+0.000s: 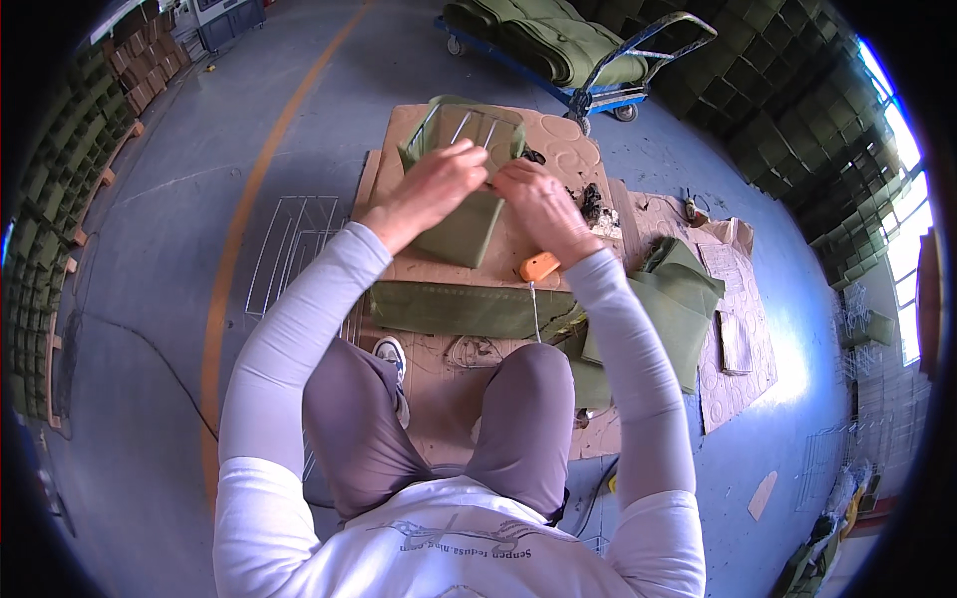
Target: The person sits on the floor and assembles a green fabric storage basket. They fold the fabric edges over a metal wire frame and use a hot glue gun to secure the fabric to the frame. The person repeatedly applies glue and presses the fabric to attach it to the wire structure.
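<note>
A green fabric box (pixel 460 231) with a metal wire frame (pixel 477 126) inside its open top rests on a cardboard-topped work surface (pixel 558 135). Over the box's near rim, my left hand (pixel 446 182) has its fingers closed in a pinch. My right hand (pixel 539 204) meets it from the other side, fingers also pressed together. The fingertips nearly touch, and whatever lies between them is too small to make out. Beside my right wrist is an orange-handled tool (pixel 539 266) with a white cord running down toward my knee.
Green fabric sheets (pixel 663 309) lie to the right over flattened cardboard (pixel 743 384). Wire frames (pixel 299 239) stand on the floor at left. A blue trolley (pixel 598 97) loaded with green fabric is beyond the work surface. Stacked green boxes (pixel 788 149) line the right side.
</note>
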The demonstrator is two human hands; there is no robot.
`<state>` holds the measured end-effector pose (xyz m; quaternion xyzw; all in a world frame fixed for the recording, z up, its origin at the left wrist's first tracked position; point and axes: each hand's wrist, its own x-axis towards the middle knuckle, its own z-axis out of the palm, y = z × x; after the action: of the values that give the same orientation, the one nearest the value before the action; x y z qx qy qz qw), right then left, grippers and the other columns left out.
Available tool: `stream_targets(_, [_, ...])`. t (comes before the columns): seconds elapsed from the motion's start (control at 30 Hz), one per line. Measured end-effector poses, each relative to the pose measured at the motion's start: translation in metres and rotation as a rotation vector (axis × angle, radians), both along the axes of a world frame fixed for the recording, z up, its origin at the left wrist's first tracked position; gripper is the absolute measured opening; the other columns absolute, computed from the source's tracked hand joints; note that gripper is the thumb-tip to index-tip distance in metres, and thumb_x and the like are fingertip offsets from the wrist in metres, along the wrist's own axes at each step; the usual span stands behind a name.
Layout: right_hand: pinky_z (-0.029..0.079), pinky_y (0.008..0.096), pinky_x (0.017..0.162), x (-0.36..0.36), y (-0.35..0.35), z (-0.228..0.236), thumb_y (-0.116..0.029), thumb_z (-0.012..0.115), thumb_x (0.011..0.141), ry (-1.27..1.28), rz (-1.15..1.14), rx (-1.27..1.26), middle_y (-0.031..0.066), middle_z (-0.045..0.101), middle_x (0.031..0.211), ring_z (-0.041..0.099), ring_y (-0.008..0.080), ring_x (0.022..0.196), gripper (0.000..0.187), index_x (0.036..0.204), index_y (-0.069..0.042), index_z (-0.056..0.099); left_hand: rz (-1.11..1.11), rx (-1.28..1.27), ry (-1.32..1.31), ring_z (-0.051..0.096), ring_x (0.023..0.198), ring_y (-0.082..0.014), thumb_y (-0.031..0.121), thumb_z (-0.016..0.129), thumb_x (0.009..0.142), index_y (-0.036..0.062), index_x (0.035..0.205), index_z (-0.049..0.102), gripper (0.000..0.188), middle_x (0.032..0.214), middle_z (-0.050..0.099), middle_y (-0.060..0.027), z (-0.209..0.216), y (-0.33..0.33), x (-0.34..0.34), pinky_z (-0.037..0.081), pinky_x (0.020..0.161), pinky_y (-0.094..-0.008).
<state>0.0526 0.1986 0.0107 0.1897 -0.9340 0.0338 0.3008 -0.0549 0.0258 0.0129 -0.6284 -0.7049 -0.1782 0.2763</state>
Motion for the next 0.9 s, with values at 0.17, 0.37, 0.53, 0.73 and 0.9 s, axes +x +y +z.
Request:
stream_targets(0.17, [0.053, 0.0387, 0.088, 0.017, 0.022, 0.007, -0.004, 0.059, 0.08, -0.082, 0.054, -0.139, 0.0146, 0.068, 0.105, 0.064, 0.031, 0.104, 0.013, 0.09, -0.001, 0.066, 0.027, 0.009, -0.191, 0.06, 0.087, -0.0265, 0.011, 0.07, 0.082, 0.0014, 0.078, 0.068, 0.01, 0.083, 0.057, -0.0107, -0.004, 0.022, 0.016, 0.051, 0.078, -0.0383])
stream_targets(0.37, [0.051, 0.0386, 0.097, 0.012, 0.024, -0.012, -0.002, 0.061, 0.08, -0.002, 0.01, -0.175, 0.0174, 0.067, 0.118, 0.061, 0.032, 0.116, 0.02, 0.099, 0.002, 0.067, -0.007, 0.245, -0.443, 0.063, 0.083, -0.0247, 0.006, 0.068, 0.085, 0.0015, 0.093, 0.071, 0.01, 0.089, 0.066, -0.0086, 0.017, -0.007, 0.005, 0.051, 0.073, -0.0354])
stream_targets(0.53, [0.05, 0.0398, 0.098, 0.023, -0.006, -0.023, -0.003, 0.064, 0.08, 0.259, 0.007, -0.154, 0.0137, 0.065, 0.117, 0.058, 0.0306, 0.117, 0.031, 0.11, 0.001, 0.066, 0.08, 0.336, 0.013, 0.063, 0.081, -0.023, -0.003, 0.074, 0.073, 0.0005, 0.092, 0.069, 0.02, 0.089, 0.066, -0.0069, 0.006, -0.065, 0.032, 0.054, 0.071, -0.0338])
stream_targets(0.73, [0.048, 0.0393, 0.088, 0.002, -0.037, -0.031, -0.002, 0.061, 0.077, 0.249, -0.043, -0.274, 0.0096, 0.06, 0.105, 0.056, 0.0276, 0.101, 0.033, 0.109, -0.002, 0.067, 0.167, 0.261, 0.048, 0.061, 0.09, -0.0232, 0.001, 0.073, 0.075, -0.0008, 0.093, 0.068, 0.019, 0.095, 0.063, -0.0067, -0.018, -0.05, 0.025, 0.055, 0.076, -0.0337])
stream_targets(0.9, [0.049, 0.0353, 0.084, -0.009, -0.008, -0.02, -0.003, 0.058, 0.076, 0.195, -0.004, -0.153, 0.0081, 0.058, 0.098, 0.055, 0.0264, 0.096, 0.03, 0.104, -0.003, 0.068, 0.135, 0.181, 0.05, 0.06, 0.093, -0.0236, 0.003, 0.072, 0.077, 0.0, 0.097, 0.067, 0.021, 0.095, 0.061, -0.0073, -0.011, -0.034, 0.012, 0.053, 0.081, -0.0351])
